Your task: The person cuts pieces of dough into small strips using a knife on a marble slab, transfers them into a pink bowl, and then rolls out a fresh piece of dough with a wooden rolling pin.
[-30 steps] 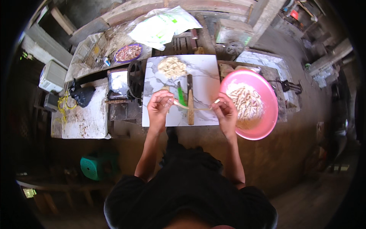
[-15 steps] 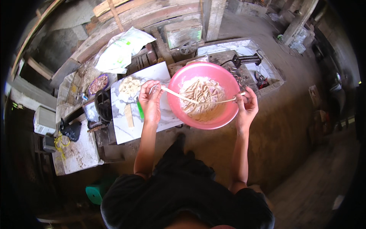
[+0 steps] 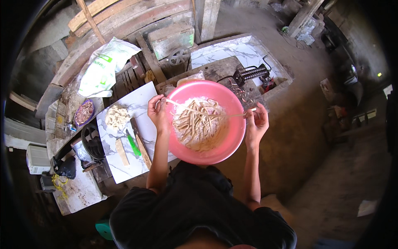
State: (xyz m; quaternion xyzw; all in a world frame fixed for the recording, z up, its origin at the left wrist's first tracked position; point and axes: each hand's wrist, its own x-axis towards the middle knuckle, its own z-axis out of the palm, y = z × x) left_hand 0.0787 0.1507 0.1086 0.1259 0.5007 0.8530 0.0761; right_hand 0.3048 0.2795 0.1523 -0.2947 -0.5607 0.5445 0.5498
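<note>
Head cam: L hand [image 3: 158,113] & R hand [image 3: 258,120] pinch ends of pale dough strip [image 3: 205,113]; over marble-patterned surface [image 3: 141,103] 1 s ago, now btwn hands above pink basin [image 3: 232,143], i.e. over floury strips [image 3: 197,128].

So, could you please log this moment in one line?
Left grip: pale strip, one end; right grip: other end; place: over pink basin

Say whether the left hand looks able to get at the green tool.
Probably yes: nothing covers the green tool, though the left hand would likely have to release the pale strip first.
</note>
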